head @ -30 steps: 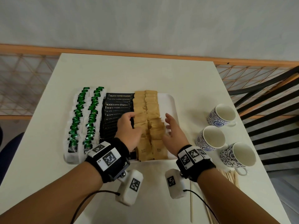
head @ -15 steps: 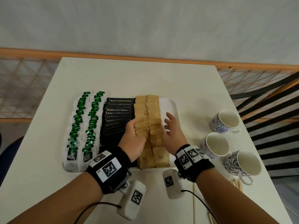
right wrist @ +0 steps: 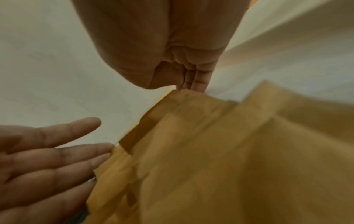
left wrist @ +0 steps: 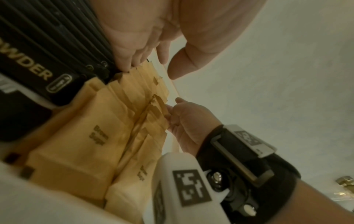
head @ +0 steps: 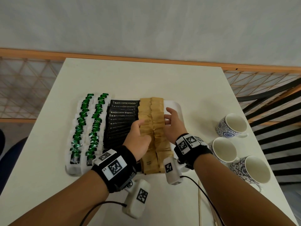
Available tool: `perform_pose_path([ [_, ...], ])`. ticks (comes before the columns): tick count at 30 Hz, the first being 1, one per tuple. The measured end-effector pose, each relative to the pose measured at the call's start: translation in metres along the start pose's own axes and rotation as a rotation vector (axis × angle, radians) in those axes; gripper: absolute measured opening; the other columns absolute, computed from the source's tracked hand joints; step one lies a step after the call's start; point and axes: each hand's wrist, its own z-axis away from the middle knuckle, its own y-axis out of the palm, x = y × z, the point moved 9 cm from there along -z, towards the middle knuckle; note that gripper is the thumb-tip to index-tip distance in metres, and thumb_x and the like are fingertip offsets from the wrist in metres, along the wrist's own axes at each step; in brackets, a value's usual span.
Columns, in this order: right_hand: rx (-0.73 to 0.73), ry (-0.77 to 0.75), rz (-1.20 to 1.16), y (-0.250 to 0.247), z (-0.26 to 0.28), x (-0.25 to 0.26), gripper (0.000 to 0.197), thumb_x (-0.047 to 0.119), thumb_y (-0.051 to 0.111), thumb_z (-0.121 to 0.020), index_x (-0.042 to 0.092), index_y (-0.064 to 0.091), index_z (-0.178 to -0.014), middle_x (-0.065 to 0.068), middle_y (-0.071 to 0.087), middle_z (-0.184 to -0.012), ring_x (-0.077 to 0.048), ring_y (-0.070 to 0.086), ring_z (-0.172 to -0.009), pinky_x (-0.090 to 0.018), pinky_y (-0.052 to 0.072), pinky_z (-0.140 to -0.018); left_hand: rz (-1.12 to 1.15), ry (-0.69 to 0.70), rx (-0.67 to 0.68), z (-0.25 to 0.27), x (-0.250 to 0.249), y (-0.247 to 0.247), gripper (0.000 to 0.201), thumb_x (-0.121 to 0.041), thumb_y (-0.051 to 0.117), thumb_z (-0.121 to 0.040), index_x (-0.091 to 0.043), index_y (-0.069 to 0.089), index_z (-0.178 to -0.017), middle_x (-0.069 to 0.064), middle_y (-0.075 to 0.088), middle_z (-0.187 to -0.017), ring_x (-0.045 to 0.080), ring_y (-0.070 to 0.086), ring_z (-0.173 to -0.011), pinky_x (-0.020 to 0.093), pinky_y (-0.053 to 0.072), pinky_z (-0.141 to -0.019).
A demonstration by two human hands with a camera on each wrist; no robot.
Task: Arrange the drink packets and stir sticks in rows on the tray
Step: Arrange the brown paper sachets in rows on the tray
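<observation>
Between your two hands, on the white tray (head: pixel 176 106), lie two rows of brown sugar packets (head: pixel 157 115), overlapped like shingles. Your left hand (head: pixel 138 138) rests its straight fingers (left wrist: pixel 124 60) along the left edge of those rows, where they meet the black coffee packets (head: pixel 121 121), thumb held apart above the paper. Your right hand (head: pixel 173 126) flanks the right edge, its fingers (right wrist: pixel 63 151) extended and loosely spread, the tips touching the packets' sides; neither hand grips anything.

Left of the brown rows, the black coffee packets sit in one stacked row, and beyond them run two rows of green-and-white packets (head: pixel 88 126), all on the same tray. The tray stands near the middle of the pale bench (head: pixel 146 82).

Well to your right, off the tray, three blue-patterned cups (head: pixel 232 125) stand in a line on the bench. Wooden stir sticks (head: pixel 199 203) lie on the bench near its front edge, beside your right forearm, apart from the tray. A cable from each wrist camera trails across the bench toward you. The right wrist view is blurred, showing little beyond brown paper and both hands.
</observation>
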Motion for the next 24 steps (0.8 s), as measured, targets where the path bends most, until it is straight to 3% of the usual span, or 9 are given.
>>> perform_pose_path([
  [4,-0.010,0.021,-0.022,-0.005,0.004,0.000,0.065,-0.002,0.041,-0.091,0.022,0.020,-0.148,-0.002,0.048,-0.135,-0.013,0.054,-0.106,-0.028,0.048,-0.091,-0.017,0.004,-0.003,0.000,-0.001,0.000,0.060,0.000,0.044,-0.092,-0.024,0.028,-0.144,-0.021,0.038,-0.084,-0.006,0.035,-0.061,-0.002,0.034,-0.045],
  [7,-0.045,0.050,-0.017,-0.014,0.023,-0.008,0.062,0.000,0.040,-0.090,0.023,0.024,-0.146,-0.002,0.050,-0.132,-0.015,0.054,-0.108,-0.024,0.044,-0.085,0.002,0.007,-0.012,0.004,0.001,-0.004,0.056,-0.003,0.048,-0.092,-0.026,0.033,-0.141,-0.021,0.044,-0.093,-0.011,0.040,-0.066,-0.001,0.037,-0.052],
  [9,-0.052,0.085,0.004,-0.019,0.045,-0.020,0.062,0.000,0.041,-0.089,0.023,0.028,-0.144,-0.001,0.052,-0.127,-0.016,0.054,-0.105,-0.025,0.044,-0.082,0.024,0.014,-0.014,0.011,0.005,-0.008,0.054,-0.005,0.050,-0.092,-0.025,0.034,-0.140,-0.015,0.047,-0.120,-0.011,0.043,-0.091,0.001,0.035,-0.070],
  [10,-0.045,0.098,0.015,-0.020,0.058,-0.027,0.061,0.001,0.041,-0.088,0.023,0.030,-0.144,0.000,0.053,-0.124,-0.016,0.054,-0.102,-0.026,0.044,-0.081,0.028,0.009,-0.012,0.017,0.009,-0.010,0.054,-0.005,0.050,-0.091,-0.025,0.035,-0.139,-0.012,0.043,-0.131,-0.006,0.043,-0.107,0.007,0.035,-0.083],
  [12,-0.034,0.107,0.032,-0.018,0.082,-0.039,0.059,0.002,0.042,-0.088,0.023,0.032,-0.142,0.002,0.055,-0.116,-0.014,0.056,-0.095,-0.026,0.045,-0.078,0.040,-0.001,-0.001,0.032,0.019,-0.011,0.052,-0.003,0.050,-0.091,-0.024,0.036,-0.137,-0.011,0.038,-0.133,0.006,0.033,-0.130,0.021,0.029,-0.103],
  [13,-0.037,0.105,0.035,-0.017,0.093,-0.043,0.058,0.003,0.042,-0.088,0.023,0.033,-0.142,0.003,0.055,-0.113,-0.013,0.056,-0.092,-0.026,0.045,-0.077,0.048,-0.004,0.009,0.041,0.025,-0.010,0.052,-0.002,0.050,-0.091,-0.023,0.036,-0.136,-0.012,0.037,-0.131,0.007,0.029,-0.132,0.025,0.027,-0.107],
  [16,-0.047,0.094,0.033,-0.008,0.110,-0.051,0.058,0.007,0.045,-0.089,0.023,0.030,-0.143,0.007,0.055,-0.108,-0.008,0.056,-0.087,-0.024,0.046,-0.077,0.069,-0.018,0.024,0.066,0.042,-0.003,0.052,0.003,0.048,-0.091,-0.018,0.035,-0.137,-0.009,0.038,-0.127,0.007,0.031,-0.127,0.025,0.031,-0.103],
  [20,-0.049,0.067,-0.006,0.003,0.119,-0.049,0.056,0.013,0.049,-0.092,0.022,0.028,-0.143,0.006,0.056,-0.110,0.004,0.055,-0.083,-0.010,0.042,-0.061,0.086,-0.027,0.040,0.078,0.056,0.007,0.052,0.010,0.047,-0.088,-0.014,0.037,-0.133,-0.005,0.044,-0.127,0.013,0.038,-0.128,0.024,0.036,-0.098],
  [24,-0.086,0.050,-0.002,0.007,0.125,-0.049,0.054,0.018,0.051,-0.093,0.022,0.030,-0.143,0.004,0.055,-0.119,0.003,0.056,-0.086,-0.010,0.042,-0.067,0.120,-0.021,0.039,0.075,0.058,0.011,0.047,0.010,0.050,-0.088,-0.015,0.038,-0.125,-0.004,0.043,-0.123,0.012,0.040,-0.122,0.025,0.036,-0.100],
])
